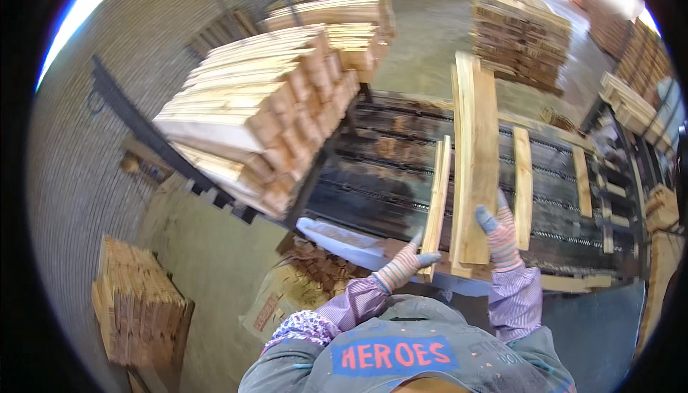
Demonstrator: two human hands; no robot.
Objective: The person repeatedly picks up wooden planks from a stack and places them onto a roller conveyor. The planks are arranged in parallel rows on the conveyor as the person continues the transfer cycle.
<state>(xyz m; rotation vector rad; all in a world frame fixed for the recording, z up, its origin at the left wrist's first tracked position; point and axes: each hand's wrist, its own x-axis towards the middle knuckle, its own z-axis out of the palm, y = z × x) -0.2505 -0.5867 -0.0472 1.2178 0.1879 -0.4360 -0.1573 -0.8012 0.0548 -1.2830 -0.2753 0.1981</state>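
Observation:
My left hand (pixel 401 270), in a striped glove, is closed around the near end of a pair of narrow wooden strips (pixel 437 203). Its thumb lies across the top of them. Just to the right, a few longer boards lie side by side, the widest being a pale plank (pixel 479 167). My right hand (pixel 502 241), gloved alike, grips the right edge of this plank near its close end, thumb on top; the fingers beneath are partly hidden. The boards lie across a dark chain conveyor (pixel 373 185). Another strip (pixel 522 189) rests right of my right hand.
A tall board stack (pixel 244 106) stands on the left beside a dark metal rail (pixel 165 142). A shorter strip (pixel 581 181) lies farther right on the conveyor. More stacked wood (pixel 519 35) stands beyond it, and another pile (pixel 140 303) at lower left. Wood scraps (pixel 315 267) lie near my left arm.

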